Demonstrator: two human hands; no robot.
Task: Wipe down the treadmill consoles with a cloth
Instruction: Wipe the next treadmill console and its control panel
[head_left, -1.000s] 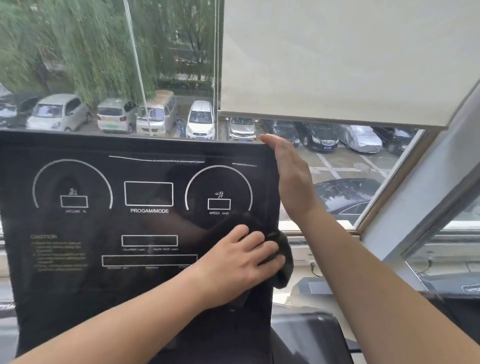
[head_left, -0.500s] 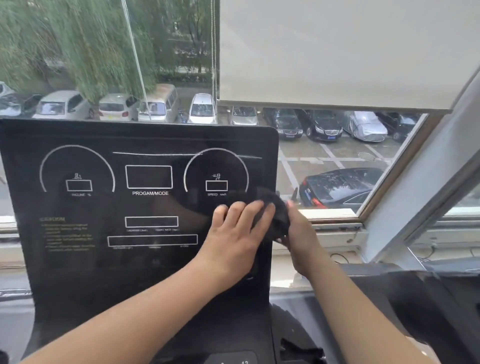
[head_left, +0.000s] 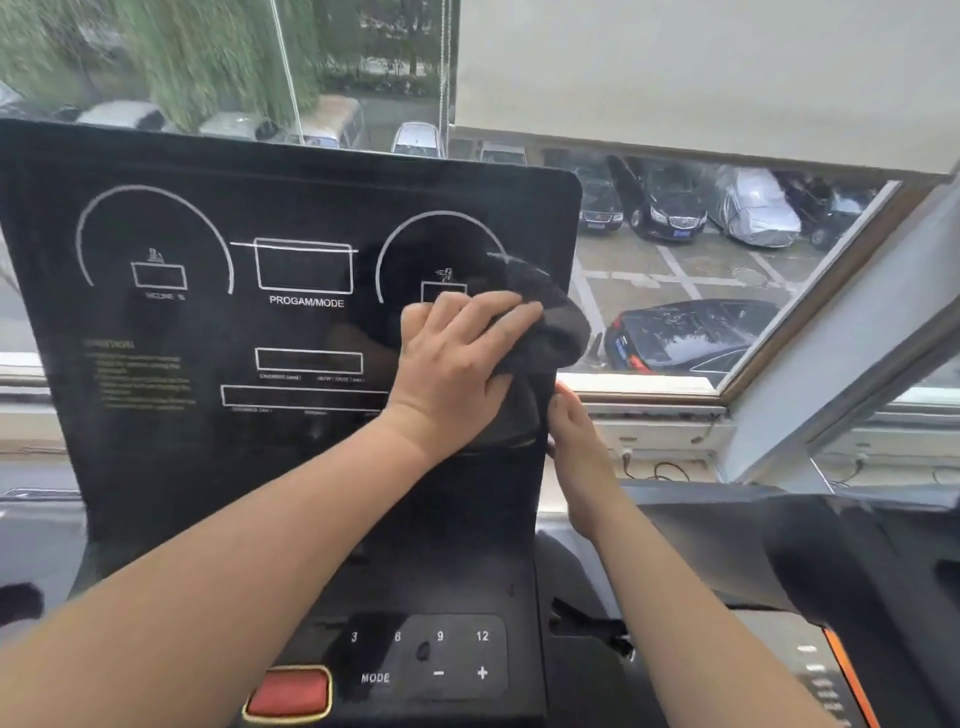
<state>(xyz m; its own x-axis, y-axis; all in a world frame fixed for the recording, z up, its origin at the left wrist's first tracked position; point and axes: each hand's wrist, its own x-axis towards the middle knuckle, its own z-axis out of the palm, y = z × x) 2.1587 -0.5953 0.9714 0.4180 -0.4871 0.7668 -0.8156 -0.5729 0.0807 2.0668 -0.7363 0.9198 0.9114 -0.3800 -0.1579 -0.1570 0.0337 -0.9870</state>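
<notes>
The left hand (head_left: 457, 358) presses a dark cloth (head_left: 540, 322) flat against the right part of the black treadmill console (head_left: 291, 322), just below the right-hand arc with the small runner icon. Its fingers (head_left: 488, 312) lie close together and stretched out over the cloth, pinning it to the panel rather than curling round it; the cloth bunches up past the fingertips and spills over the console's right edge, with a fold hanging down under the palm. The right hand (head_left: 576, 441) sits lower, at that same right edge, its fingers touching or gripping the rim of the panel just beside the hanging fold of cloth; the angle is poor here, so whether they close round the edge or pinch the cloth cannot be told. The console stands upright and slightly tilted back, with white outlines and the printed words "PROGAM/MODE" in the middle. Below it, the keypad (head_left: 441, 657) shows 3, 6, 9, 12, MODE, minus and plus, and a red stop button (head_left: 289, 693) sits to its left. Behind the console a window (head_left: 701, 270) looks out on parked cars, with a pale roller blind (head_left: 701, 73) lowered over its upper right.
</notes>
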